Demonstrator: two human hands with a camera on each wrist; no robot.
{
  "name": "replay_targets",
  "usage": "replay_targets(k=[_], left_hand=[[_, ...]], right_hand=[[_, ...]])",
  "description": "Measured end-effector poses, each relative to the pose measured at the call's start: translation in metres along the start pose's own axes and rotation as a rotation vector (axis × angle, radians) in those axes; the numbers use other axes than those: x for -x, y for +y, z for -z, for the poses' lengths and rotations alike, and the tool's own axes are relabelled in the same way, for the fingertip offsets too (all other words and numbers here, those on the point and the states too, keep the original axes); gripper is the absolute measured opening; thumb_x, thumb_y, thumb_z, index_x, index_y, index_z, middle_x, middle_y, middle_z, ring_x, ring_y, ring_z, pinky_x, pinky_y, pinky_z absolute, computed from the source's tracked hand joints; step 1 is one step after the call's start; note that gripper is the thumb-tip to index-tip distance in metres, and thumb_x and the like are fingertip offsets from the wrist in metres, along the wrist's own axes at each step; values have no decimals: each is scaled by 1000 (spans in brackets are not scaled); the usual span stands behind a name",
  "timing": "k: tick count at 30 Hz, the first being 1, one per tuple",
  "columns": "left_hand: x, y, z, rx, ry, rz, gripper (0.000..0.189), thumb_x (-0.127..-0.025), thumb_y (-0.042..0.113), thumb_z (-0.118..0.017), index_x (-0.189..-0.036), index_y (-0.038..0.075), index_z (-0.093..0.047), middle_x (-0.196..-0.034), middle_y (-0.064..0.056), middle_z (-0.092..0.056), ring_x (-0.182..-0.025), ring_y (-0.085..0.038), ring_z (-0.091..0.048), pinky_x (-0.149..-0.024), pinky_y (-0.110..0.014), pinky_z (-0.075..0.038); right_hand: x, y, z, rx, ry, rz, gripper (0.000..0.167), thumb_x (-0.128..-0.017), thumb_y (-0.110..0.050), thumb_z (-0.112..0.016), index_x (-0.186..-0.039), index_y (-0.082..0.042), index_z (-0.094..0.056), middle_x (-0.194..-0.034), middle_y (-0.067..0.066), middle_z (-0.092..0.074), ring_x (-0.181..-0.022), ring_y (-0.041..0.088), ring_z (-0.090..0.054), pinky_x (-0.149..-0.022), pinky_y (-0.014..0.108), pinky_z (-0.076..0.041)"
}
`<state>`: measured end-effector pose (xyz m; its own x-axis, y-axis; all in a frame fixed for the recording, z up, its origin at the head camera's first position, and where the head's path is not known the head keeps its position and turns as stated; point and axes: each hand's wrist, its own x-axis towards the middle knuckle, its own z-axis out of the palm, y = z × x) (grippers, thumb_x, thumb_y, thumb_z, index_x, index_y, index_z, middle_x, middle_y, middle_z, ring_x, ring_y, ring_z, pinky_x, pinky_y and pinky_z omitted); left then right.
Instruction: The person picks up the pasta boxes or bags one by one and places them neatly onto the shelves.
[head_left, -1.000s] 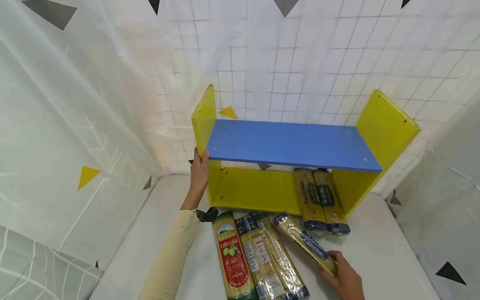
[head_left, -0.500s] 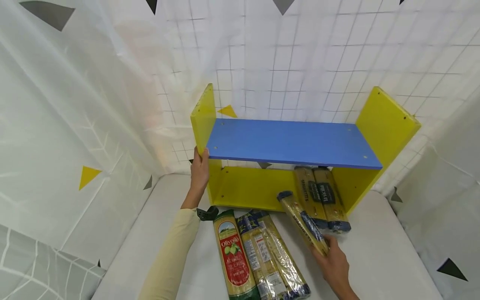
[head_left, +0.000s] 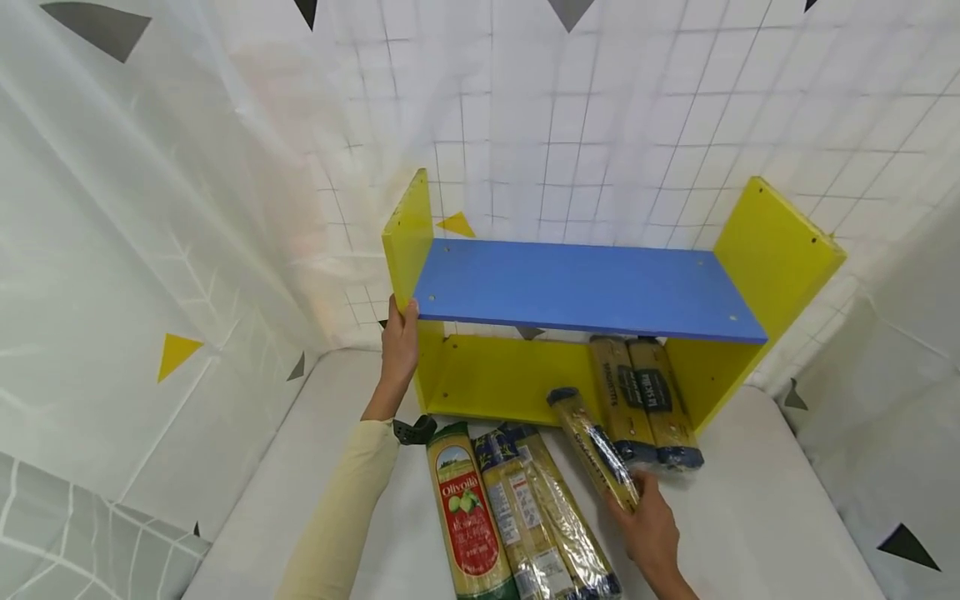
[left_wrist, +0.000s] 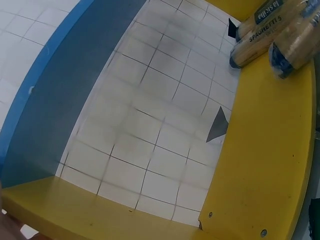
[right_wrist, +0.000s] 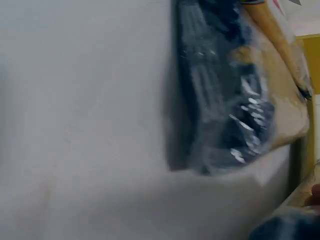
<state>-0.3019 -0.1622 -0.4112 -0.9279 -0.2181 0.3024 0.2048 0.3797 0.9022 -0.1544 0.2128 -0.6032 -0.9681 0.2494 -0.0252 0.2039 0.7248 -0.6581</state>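
My left hand grips the left side panel of a yellow-and-blue shelf, thumb at the blue board's front corner. In my right hand is a spaghetti pack, held by its near end. The far end of that pack reaches over the front edge of the yellow bottom board. Two more spaghetti packs lie side by side on this board at the right, their blue ends jutting out in front. The left wrist view shows the held pack beside them.
In front of the shelf, on the white table, lie a red-labelled Olivoilà pack and two clear-wrapped pasta packs. A white gridded sheet hangs behind the shelf. The yellow right side panel stands beside the shelved packs.
My right hand has carried the spaghetti pack leftward and toward the shelf, turning it straighter. Its far end went from the table to over the bottom board. My left hand stays put.
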Motion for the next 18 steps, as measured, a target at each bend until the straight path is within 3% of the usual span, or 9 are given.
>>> replay_targets(k=[6,8,11,14,18], left_hand=[[-1,1,-1,13,-20,12,52,-112,41,-30,-155,12,-32,-110,-26,-54,-79,-30,-42,-78,-42,-37],[-2,2,0,13,-15,17,53,-112,42,-30,-155,12,-32,-117,-25,-56,-85,-29,-47,-81,-41,-39],[-2,3,0,19,-6,32,53,-112,44,-30,-155,12,-33,-113,-25,-55,-80,-30,-42,-76,-41,-37],[-2,2,0,17,0,46,54,-112,45,-29,-155,13,-33,-117,-22,-57,-80,-27,-43,-76,-40,-38],[-2,0,-1,19,-11,43,54,-112,45,-30,-155,13,-33,-120,-21,-58,-81,-25,-43,-77,-38,-38]], right_hand=[[0,4,-8,-7,-36,44,74,-92,-40,-75,-143,2,-42,-136,31,-58,-114,42,-64,-82,52,-53],[-1,6,-8,-5,-42,103,76,-92,-37,-76,-145,5,-40,-138,32,-55,-120,45,-60,-90,58,-51],[-3,10,-7,20,-73,234,80,-94,-36,-74,-149,6,-34,-145,35,-47,-131,50,-51,-101,65,-46],[-2,17,-3,43,-102,368,85,-94,-37,-75,-155,0,-29,-152,34,-37,-136,54,-43,-99,69,-46],[0,33,3,142,-120,544,91,-88,-36,-82,-161,-17,-31,-160,28,-30,-136,53,-45,-89,66,-53]])
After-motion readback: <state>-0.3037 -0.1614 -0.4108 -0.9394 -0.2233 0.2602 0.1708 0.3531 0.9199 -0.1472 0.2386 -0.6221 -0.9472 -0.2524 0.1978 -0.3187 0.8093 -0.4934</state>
